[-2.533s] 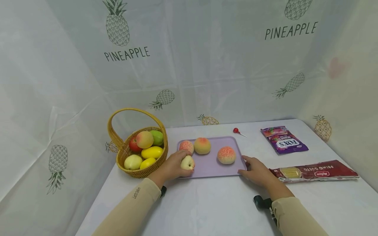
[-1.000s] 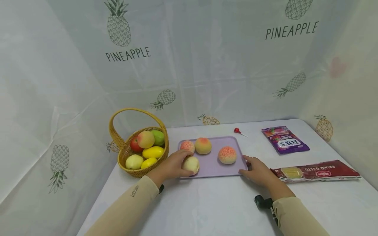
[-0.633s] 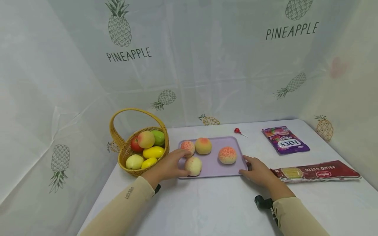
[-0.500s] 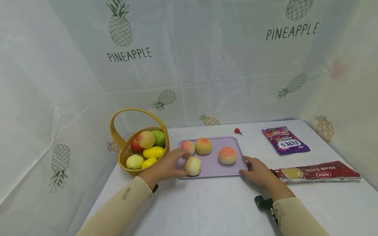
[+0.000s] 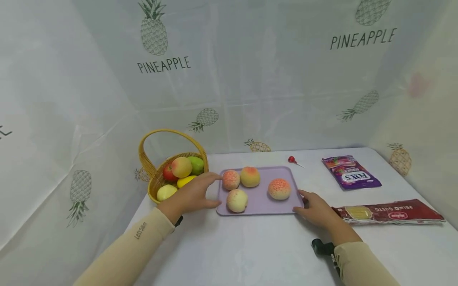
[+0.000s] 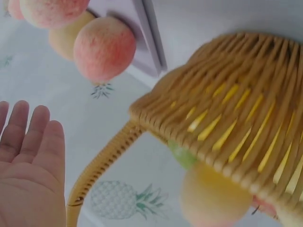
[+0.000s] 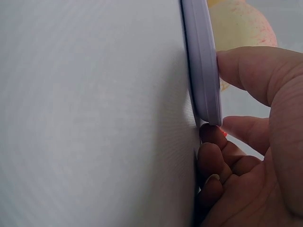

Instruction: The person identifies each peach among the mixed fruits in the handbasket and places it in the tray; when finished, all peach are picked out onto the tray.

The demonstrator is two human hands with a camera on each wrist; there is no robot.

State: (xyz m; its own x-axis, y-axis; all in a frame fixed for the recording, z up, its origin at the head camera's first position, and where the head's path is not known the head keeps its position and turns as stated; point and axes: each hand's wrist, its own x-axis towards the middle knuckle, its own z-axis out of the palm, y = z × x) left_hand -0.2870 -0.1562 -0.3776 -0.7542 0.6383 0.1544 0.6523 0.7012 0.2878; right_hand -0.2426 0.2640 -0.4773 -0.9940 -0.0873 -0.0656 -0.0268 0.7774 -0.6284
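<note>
My left hand (image 5: 193, 194), fingers spread and holding nothing, is between the wicker basket (image 5: 152, 186) and the lilac tray (image 5: 262, 208). In the left wrist view, the straight fingers (image 6: 40, 137) show beside the basket's handle. On the tray lie a pale peach (image 5: 237, 200) at the front left, a speckled peach (image 5: 231, 180) behind it, a yellow-orange peach (image 5: 250, 176) at the back and another speckled peach (image 5: 279, 188) at the right. My right hand (image 5: 316, 210) grips the tray's front right corner, thumb and forefinger at the rim (image 7: 206, 61).
Several fruits fill the basket, among them a peach (image 5: 181, 167), a green fruit (image 5: 196, 165) and a yellow one (image 5: 186, 180). A red lollipop (image 5: 292, 159) lies behind the tray. To the right are a purple FOX'S bag (image 5: 352, 172) and a long dark red packet (image 5: 397, 212).
My left hand set the pale peach down on the tray's front left, let go and drew back left towards the basket. The right hand stays at the tray's corner. The head view has shifted slightly.
</note>
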